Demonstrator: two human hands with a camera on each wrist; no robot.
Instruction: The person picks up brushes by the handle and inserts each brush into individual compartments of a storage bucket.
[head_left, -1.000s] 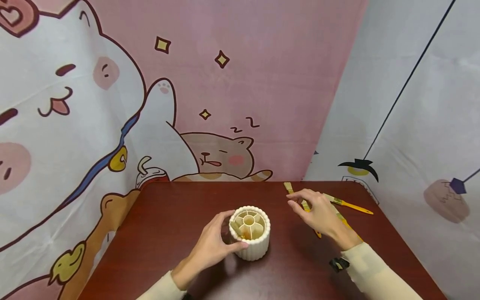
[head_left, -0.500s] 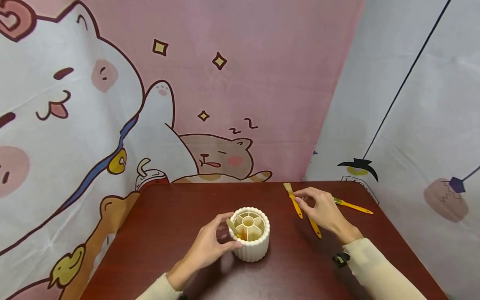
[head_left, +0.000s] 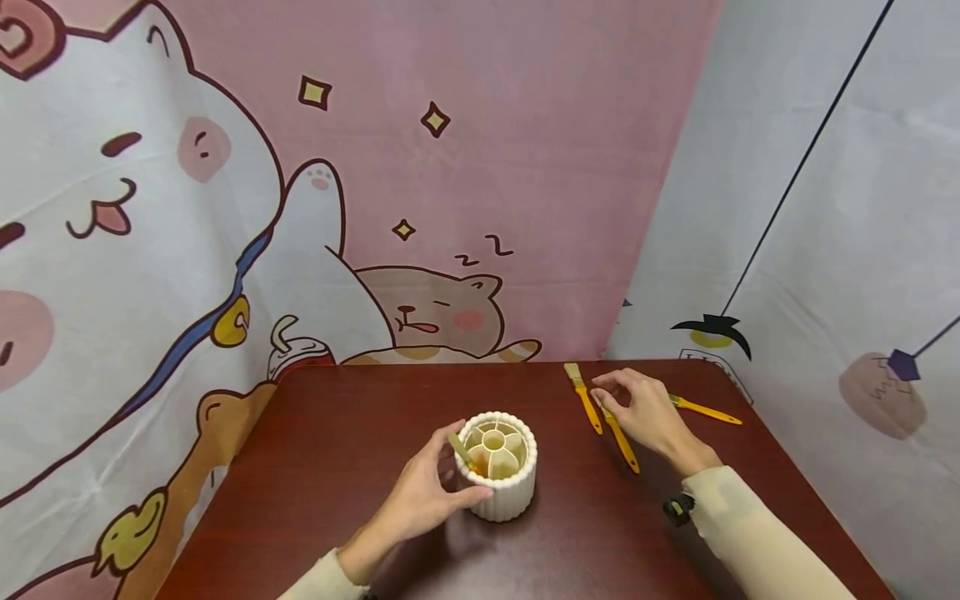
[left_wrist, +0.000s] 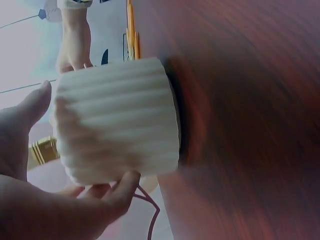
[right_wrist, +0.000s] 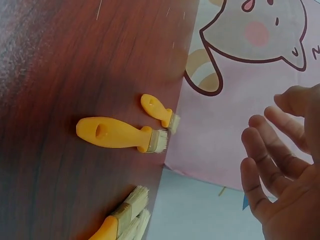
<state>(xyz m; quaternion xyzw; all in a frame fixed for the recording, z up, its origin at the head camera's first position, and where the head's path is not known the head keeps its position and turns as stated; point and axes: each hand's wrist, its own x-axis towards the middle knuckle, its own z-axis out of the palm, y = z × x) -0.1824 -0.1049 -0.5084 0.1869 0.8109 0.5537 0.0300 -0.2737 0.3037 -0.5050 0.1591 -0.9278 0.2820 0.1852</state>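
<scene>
Toward the counter's right edge (head_left: pixel 801 492), the relaxed, empty right hand (head_left: pixel 643 411) hangs above a near-to-far brush (head_left: pixel 622 443); the left hand (head_left: pixel 422 495) grips the holder (head_left: pixel 508 501).

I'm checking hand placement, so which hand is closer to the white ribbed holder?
Left. The left hand curves around the left side of the white ribbed holder; the right hand is off to its right, near the yellow brushes.
</scene>
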